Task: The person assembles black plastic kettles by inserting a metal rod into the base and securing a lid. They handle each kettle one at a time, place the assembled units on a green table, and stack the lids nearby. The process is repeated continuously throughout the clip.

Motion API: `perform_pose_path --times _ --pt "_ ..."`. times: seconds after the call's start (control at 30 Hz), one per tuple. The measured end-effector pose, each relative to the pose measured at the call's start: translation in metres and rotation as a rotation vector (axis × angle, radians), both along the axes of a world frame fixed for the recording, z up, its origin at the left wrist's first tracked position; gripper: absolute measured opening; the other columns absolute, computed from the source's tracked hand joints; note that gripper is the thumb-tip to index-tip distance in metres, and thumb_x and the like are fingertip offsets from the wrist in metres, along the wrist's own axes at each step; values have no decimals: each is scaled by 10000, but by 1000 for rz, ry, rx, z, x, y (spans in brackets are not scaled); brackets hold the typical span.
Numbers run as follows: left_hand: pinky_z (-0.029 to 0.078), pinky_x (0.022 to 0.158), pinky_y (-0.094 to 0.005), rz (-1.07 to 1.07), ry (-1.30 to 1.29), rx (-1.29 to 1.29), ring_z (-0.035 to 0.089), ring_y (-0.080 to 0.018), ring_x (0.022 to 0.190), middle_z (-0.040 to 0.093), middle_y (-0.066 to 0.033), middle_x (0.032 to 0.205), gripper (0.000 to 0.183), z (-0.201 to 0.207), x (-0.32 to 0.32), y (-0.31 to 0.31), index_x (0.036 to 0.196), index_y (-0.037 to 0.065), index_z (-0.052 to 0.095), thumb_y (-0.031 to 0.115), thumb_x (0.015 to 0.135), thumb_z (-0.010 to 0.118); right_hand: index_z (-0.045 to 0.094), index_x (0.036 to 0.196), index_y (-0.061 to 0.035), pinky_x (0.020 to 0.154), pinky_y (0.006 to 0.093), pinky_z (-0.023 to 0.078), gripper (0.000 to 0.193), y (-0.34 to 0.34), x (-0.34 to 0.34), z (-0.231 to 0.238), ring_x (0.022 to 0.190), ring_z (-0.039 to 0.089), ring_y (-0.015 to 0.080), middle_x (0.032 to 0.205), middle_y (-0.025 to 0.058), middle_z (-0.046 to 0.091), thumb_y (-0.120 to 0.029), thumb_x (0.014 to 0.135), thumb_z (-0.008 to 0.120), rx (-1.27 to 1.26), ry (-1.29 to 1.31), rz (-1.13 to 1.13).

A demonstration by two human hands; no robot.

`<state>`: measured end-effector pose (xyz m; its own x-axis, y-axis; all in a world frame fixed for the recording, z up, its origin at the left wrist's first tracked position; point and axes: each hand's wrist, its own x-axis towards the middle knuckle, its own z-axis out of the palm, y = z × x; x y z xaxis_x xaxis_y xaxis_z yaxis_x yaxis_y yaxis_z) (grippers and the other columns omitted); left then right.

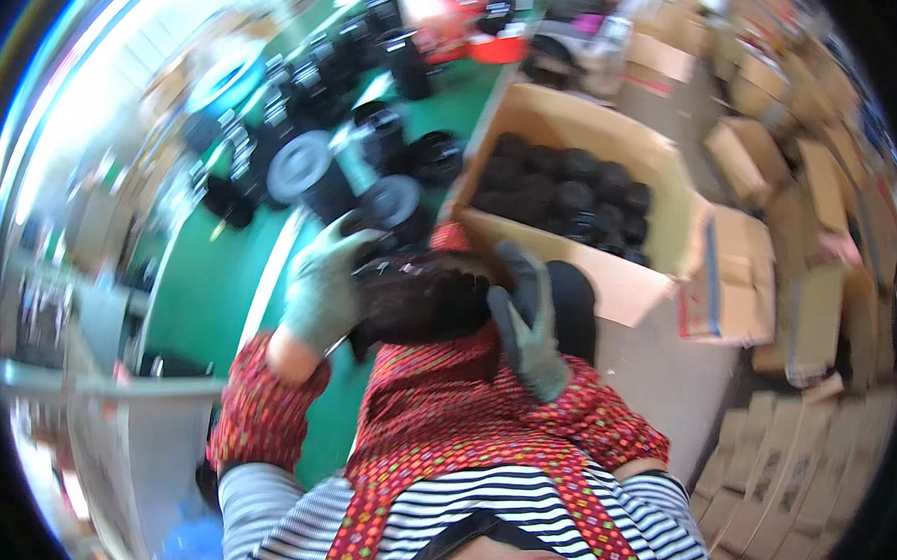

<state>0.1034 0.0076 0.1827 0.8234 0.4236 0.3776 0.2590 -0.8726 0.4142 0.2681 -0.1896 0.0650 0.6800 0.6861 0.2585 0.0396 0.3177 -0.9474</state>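
Note:
A dark, glossy, roughly cylindrical black container lies sideways in front of my body, between my two gloved hands. Around its left end my left hand is closed, in a pale grey-green glove. At its right end my right hand, in a darker grey glove, has its thumb and fingers against the container. Motion blurs the container, so its exact kind and any wrapping cannot be made out. Just beyond it, black lidded tubs stand on the green table.
An open cardboard box holding several black round containers stands ahead to the right. More black containers, a blue basin and red items are farther along the table. Cardboard boxes and flattened cartons fill the right side.

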Motion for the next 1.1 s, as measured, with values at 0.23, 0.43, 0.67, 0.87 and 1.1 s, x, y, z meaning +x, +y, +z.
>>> perform_pose_path --times 0.23,0.43,0.67,0.87,1.1 --pt "539 1082 -438 -45 293 -163 632 -419 1284 566 -257 1451 805 17 22 -9 1496 80 539 147 754 847 490 1570 -112 1213 531 374 944 19 20 56 1446 445 453 1573 226 458 -269 740 909 -45 -912 322" --pt "330 1243 -527 -414 111 -230 314 -453 1573 249 -270 1717 922 31 -5 6 1512 101 560 232 689 953 585 1468 -84 1181 500 439 909 1 49 65 1431 509 470 1570 251 487 -17 611 881 -195 -850 366" --pt "290 1253 -598 -399 179 -94 220 -580 1565 171 -373 1699 745 -14 13 -7 1304 154 736 309 618 980 659 1379 -166 1094 527 484 790 0 47 91 1312 572 498 1507 323 479 -197 645 950 -361 -1002 412" --pt "359 1227 -555 -444 109 -160 353 -575 1511 257 -375 1661 679 -19 18 -4 1244 142 758 269 615 983 709 1314 -181 1075 532 492 616 3 42 84 1285 586 496 1521 373 444 -164 719 865 -393 -1076 381" --pt "428 1196 -531 -380 -22 -243 468 -538 1453 303 -358 1648 620 -23 15 -10 1183 130 769 226 612 991 613 1450 -171 1173 525 428 796 13 46 88 1412 501 502 1598 326 399 -130 703 884 -327 -958 434"
